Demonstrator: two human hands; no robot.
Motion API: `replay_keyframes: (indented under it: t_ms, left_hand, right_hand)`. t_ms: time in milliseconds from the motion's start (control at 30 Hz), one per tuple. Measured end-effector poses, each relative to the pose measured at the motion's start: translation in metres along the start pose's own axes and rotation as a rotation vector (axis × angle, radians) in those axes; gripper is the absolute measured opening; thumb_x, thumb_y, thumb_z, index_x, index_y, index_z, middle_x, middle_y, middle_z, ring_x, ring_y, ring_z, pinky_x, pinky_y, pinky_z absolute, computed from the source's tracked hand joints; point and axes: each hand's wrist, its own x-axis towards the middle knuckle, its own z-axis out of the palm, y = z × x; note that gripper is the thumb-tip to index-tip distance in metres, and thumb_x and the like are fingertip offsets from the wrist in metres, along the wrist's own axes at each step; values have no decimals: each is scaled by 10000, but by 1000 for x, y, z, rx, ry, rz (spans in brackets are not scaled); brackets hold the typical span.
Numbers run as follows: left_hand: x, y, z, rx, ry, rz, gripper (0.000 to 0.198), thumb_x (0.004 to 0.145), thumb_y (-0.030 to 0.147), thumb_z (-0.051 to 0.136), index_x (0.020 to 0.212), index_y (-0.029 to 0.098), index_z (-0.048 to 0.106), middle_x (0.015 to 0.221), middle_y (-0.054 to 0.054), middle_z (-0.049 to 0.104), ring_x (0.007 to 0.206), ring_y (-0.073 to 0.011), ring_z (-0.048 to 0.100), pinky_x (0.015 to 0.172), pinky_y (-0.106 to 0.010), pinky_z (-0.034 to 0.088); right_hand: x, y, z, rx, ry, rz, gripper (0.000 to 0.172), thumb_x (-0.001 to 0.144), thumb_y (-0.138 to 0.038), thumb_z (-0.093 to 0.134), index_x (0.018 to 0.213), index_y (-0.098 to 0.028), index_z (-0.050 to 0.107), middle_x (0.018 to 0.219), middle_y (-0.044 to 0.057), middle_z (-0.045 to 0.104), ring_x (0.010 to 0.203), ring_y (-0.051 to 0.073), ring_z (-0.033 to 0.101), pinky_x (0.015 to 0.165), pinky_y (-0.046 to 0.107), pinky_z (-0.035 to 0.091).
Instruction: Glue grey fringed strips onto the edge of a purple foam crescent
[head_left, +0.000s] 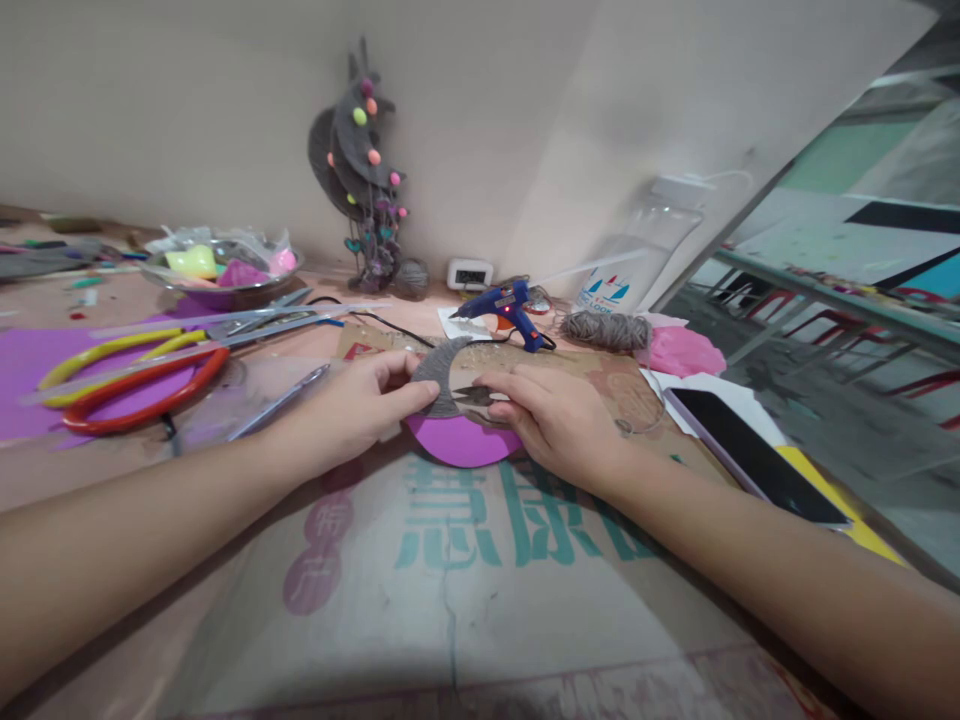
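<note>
My left hand [367,400] pinches a grey yarn-wrapped crescent [442,375] between thumb and fingers, at the middle of the work area. In my right hand [555,415] is a small dark pointed tool that looks like thread snips [476,396]; its tips point left, toward the inner curve of the crescent. Part of the tool is hidden by my fingers. A purple rounded sheet [465,440] shows just below both hands, over the printed cardboard [480,600]. Whether it is fixed to the crescent I cannot tell.
Behind my hands rests a blue glue gun [499,305] with its cord. Scissors [142,385] with yellow and red handles lie left, near a metal bowl [225,290]. Grey yarn [607,330], a clear bottle [637,245] and a phone [757,455] are on the right. A crescent ornament [360,150] stands against the wall.
</note>
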Motion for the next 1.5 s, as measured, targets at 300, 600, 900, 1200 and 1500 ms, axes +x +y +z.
replay_keyframes:
  t_ms: [300,600,900,1200,1500]
  left_hand:
    - [-2,-1,-1,3,-10,-24,181,805,355,561,784,179,597,712,37,599,646,-118,533,601,-232,392]
    - [-2,0,-2,-6,-18,-29,186,801,357,564,811,178,616,753,16,633,688,-138,571,639,-244,423]
    - [-1,0,-2,-104,-55,-83,195,788,364,583,745,175,565,673,37,595,544,-88,488,490,-198,330]
    - [0,-2,-3,-107,-56,-98,196,779,380,588,773,184,587,694,32,612,562,-105,513,521,-215,365]
    - [-1,1,-2,-28,-20,-20,161,796,332,568,784,181,623,778,15,659,704,-136,580,671,-240,430]
  right_hand:
    - [1,-1,-1,-3,-54,10,296,962,-315,398,1043,-147,628,762,58,647,696,158,571,616,260,380]
    - [0,0,-1,77,-117,43,263,953,-276,417,1082,-147,608,822,58,660,751,160,584,650,254,395]
    - [1,1,-1,104,-100,39,271,960,-280,399,1068,-150,611,819,55,654,744,156,577,645,249,383]
    - [1,-1,-1,99,-91,51,282,962,-297,390,1034,-158,625,793,49,664,731,153,585,643,248,393]
    - [-2,2,0,191,-44,142,295,952,-284,392,1091,-144,611,929,78,696,832,177,623,714,277,444]
